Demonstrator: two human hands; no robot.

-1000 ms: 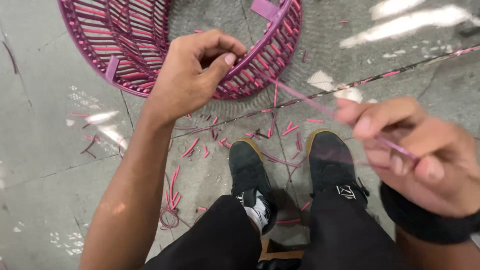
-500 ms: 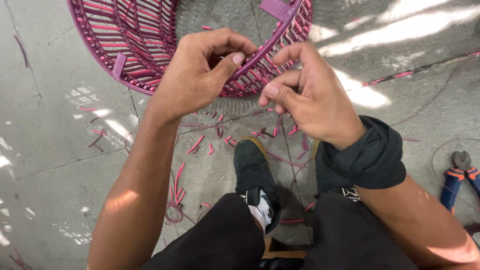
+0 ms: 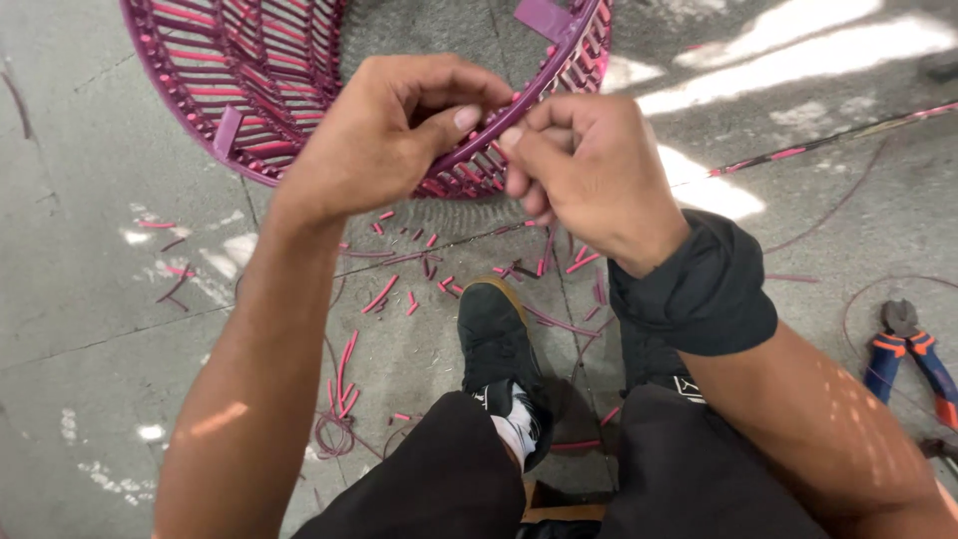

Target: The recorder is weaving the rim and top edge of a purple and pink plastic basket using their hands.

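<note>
The right hand has come back from the side and now meets the left hand at the rim of the pink woven basket, which stands on the floor. Both hands' fingers pinch the same pink strip on the rim (cut pink pieces lie below), so the weaving seems to go on there.

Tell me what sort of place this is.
Probably a workshop floor or yard where woven cord furniture is made. Both hands, left hand and right hand, work at the rim of a magenta woven frame; cut cord scraps litter the concrete floor, and pliers lie nearby.
</note>
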